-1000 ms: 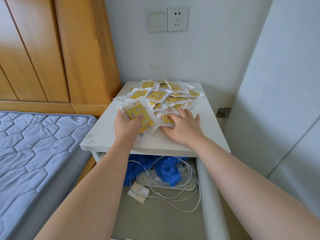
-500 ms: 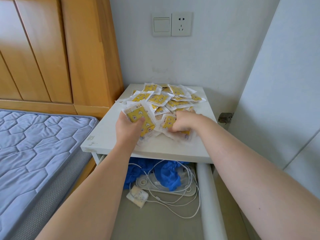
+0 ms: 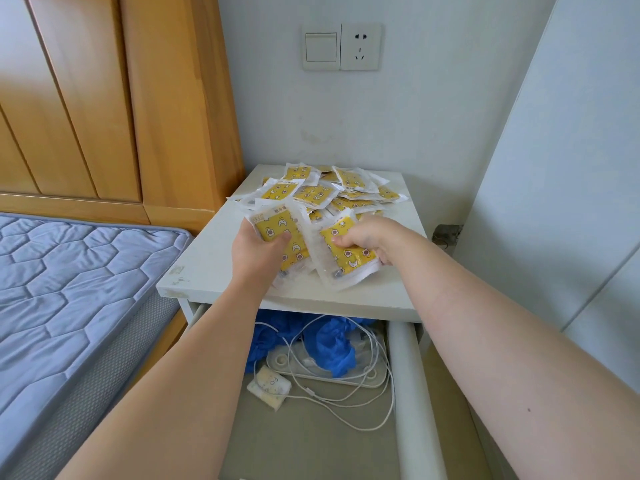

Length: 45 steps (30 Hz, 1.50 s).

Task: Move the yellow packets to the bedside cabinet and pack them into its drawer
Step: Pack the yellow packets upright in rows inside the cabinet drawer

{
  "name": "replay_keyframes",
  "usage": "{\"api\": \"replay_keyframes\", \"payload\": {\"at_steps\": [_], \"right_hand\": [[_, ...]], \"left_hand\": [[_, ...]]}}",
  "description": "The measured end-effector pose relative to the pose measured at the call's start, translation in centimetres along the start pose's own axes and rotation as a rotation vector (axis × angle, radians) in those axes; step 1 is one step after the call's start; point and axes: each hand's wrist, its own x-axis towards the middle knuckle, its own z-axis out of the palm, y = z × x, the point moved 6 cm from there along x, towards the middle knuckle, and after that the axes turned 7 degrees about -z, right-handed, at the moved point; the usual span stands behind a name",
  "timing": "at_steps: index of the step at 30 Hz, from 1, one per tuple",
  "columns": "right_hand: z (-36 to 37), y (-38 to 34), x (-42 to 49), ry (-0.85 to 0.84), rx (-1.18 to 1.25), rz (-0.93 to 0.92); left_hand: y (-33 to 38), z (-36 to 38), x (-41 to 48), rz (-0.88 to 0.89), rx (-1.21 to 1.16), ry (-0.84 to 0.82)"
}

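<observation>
Packets: one bunch in left hand, one in right hand.

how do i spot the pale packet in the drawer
Below the top of the white bedside cabinet, the drawer stands open. The pale packet lies at its left, in front of the blue cloth: a cream pouch beside white cables.

There is just one camera, worn on the person's head. It looks forward and down at the white bedside cabinet, from close by. The open drawer sits right below it. The mattress is at the left, the wall socket up top.
</observation>
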Motion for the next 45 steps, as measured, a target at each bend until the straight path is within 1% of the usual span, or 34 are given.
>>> {"api": "replay_keyframes", "payload": {"at_steps": [2,3,5,8,12,14,17,20,23,28,33,36,40,45], "right_hand": [[0.6,1.2,-0.4,0.062,0.322,0.035],[0.8,2.0,-0.5,0.096,0.446,0.054],[1.1,3.6,-0.8,0.124,0.608,0.074],[1.5,4.5,-3.2,0.133,0.710,0.053],[2.3,4.8,-7.8,0.137,0.691,-0.035],[3.2,5.2,-10.5,0.119,0.671,-0.064],[5.8,6.7,-13.1,0.033,0.666,-0.087],[9.1,8.8,-14.3,-0.009,0.638,-0.032],[12.1,11.0,-14.3,-0.015,0.681,0.085],[14.7,13.3,-14.2,-0.056,0.738,0.272],[14.8,14.0,-14.3,-0.092,0.721,0.304],[14.7,14.0,-14.3,-0.108,0.691,0.277],[14.8,13.6,-14.3,-0.160,0.623,0.253],[14.9,13.7,-14.2,-0.172,0.511,0.243]], "left_hand": [[0.2,0.3,-0.8,-0.023,-0.003,-0.035],[0.2,0.5,-1.2,-0.042,-0.012,-0.060],[0.3,0.6,-2.5,-0.067,-0.017,-0.109],[0.3,0.3,-4.8,-0.063,-0.024,-0.153],[-0.4,-1.4,-8.2,-0.032,-0.056,-0.201],[-1.6,-2.2,-10.2,-0.074,-0.092,-0.247],[-4.4,-3.2,-12.5,-0.183,-0.076,-0.313],[-7.9,-3.7,-13.7,-0.328,0.030,-0.362],[-10.9,-3.9,-14.5,-0.472,0.087,-0.370],[-13.6,-4.1,-15.0,-0.603,0.177,-0.437],[-14.2,-4.9,-14.6,-0.719,0.144,-0.516],[-14.4,-5.2,-14.3,-0.752,0.177,-0.547],[-14.9,-5.5,-14.0,-0.743,0.257,-0.548],[-14.6,-5.7,-14.1,-0.707,0.411,-0.676]]}}
